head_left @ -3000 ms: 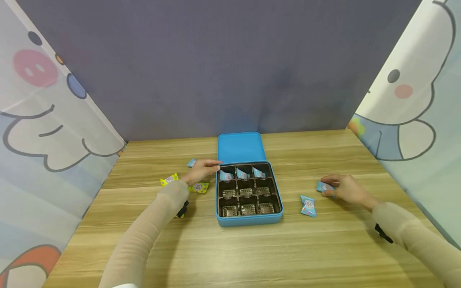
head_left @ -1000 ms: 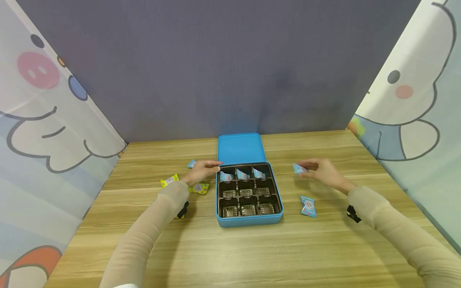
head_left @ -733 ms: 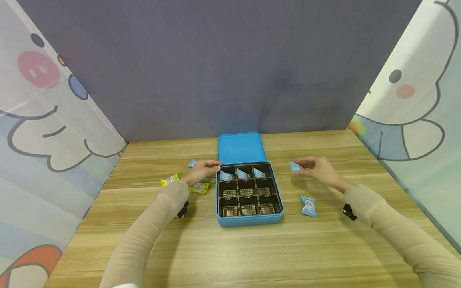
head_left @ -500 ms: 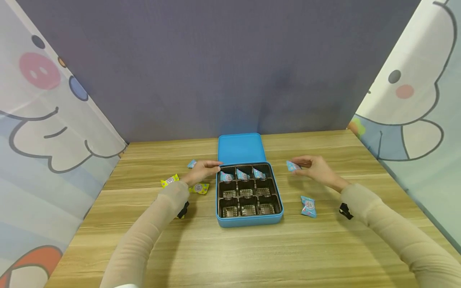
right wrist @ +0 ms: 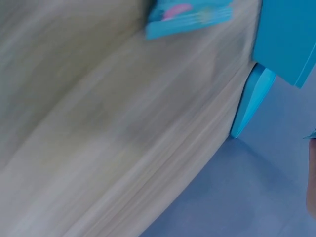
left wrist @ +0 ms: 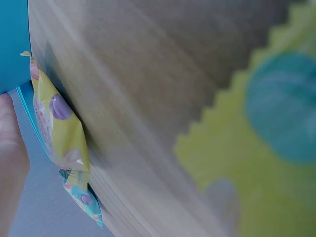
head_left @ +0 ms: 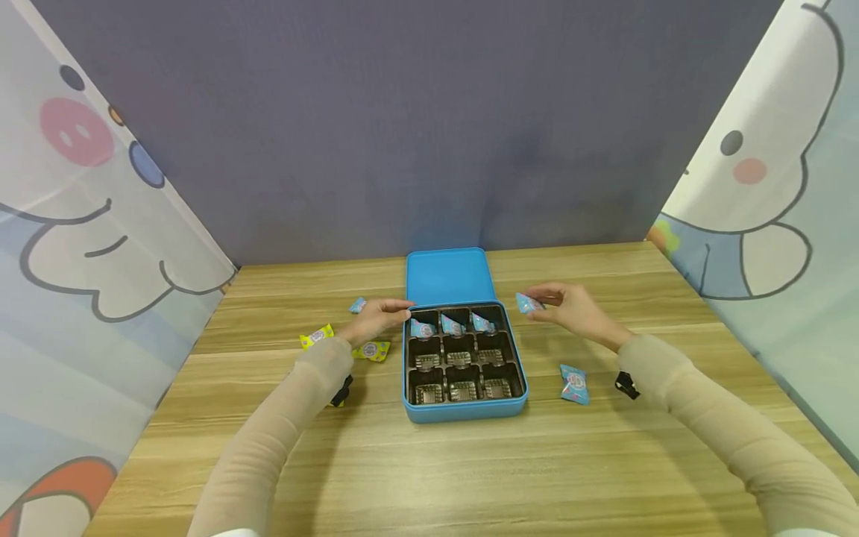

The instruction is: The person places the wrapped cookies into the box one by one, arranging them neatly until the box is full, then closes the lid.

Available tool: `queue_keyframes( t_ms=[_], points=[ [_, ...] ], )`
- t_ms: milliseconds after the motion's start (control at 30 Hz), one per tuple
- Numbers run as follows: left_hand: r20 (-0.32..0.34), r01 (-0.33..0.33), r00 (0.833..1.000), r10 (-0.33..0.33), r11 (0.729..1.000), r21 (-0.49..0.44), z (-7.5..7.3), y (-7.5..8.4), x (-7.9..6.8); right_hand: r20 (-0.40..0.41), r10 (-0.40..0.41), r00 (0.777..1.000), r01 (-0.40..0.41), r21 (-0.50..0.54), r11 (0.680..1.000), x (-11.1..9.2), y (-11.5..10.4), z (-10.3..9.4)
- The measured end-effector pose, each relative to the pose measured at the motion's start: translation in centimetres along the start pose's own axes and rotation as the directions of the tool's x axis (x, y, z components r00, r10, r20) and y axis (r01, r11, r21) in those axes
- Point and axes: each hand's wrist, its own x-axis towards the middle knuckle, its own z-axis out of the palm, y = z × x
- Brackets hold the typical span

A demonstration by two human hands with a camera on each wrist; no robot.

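Observation:
A blue tin point(head_left: 463, 412) stands open in mid-table, its dark tray divided into several compartments. The back row holds three blue-wrapped candies point(head_left: 452, 325), one in each compartment. My left hand point(head_left: 376, 319) touches the tin's back left corner with extended fingers. Between thumb and fingers, my right hand point(head_left: 576, 312) pinches another blue-wrapped candy point(head_left: 529, 303), held above the table just right of the tin's back right corner. In the right wrist view only a bit of finger point(right wrist: 311, 180) and the candy's tip show. The left wrist view shows one straight digit point(left wrist: 11, 153) against the tin.
The tin's lid point(head_left: 450, 274) lies back towards the grey wall. One blue-wrapped candy point(head_left: 574, 385) lies right of the tin. Near my left forearm are yellow-wrapped candies point(head_left: 372, 350), one mostly hidden under the wrist, and a blue-wrapped candy point(head_left: 358, 304) farther back.
My right hand has picked up the blue-wrapped candy from the right side of the table and carried it left, close to the tin. The left hand has stayed at the tin's corner.

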Motion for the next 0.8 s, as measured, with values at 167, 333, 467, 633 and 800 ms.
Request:
queue_keyframes(
  t_ms=[167, 333, 467, 633, 800],
  points=[
    [-0.015, -0.002, 1.000, 0.002, 1.000, -0.005, -0.2, -1.7, 1.1, 0.016, -0.035, 0.999, 0.034, 0.025, 0.999, 0.4, -0.8, 0.6],
    [-0.031, -0.004, 1.000, 0.004, 1.000, 0.004, -0.1, -1.9, 1.3, 0.022, -0.054, 0.998, 0.054, 0.020, 0.998, 0.8, -1.3, 1.2],
    [-0.034, -0.007, 0.999, 0.008, 1.000, 0.019, 0.0, -1.9, 1.3, 0.022, -0.061, 0.998, 0.061, 0.025, 0.998, 1.1, -1.6, 1.7],
    [-0.029, -0.013, 0.999, 0.014, 0.999, 0.031, 0.0, -1.9, 1.4, 0.026, -0.088, 0.996, 0.087, 0.010, 0.996, 1.1, -2.3, 2.6],
    [-0.022, -0.021, 1.000, 0.022, 1.000, 0.021, 0.0, -1.9, 1.5, 0.033, -0.115, 0.993, 0.115, 0.001, 0.993, 1.3, -3.0, 3.4]
  ],
)
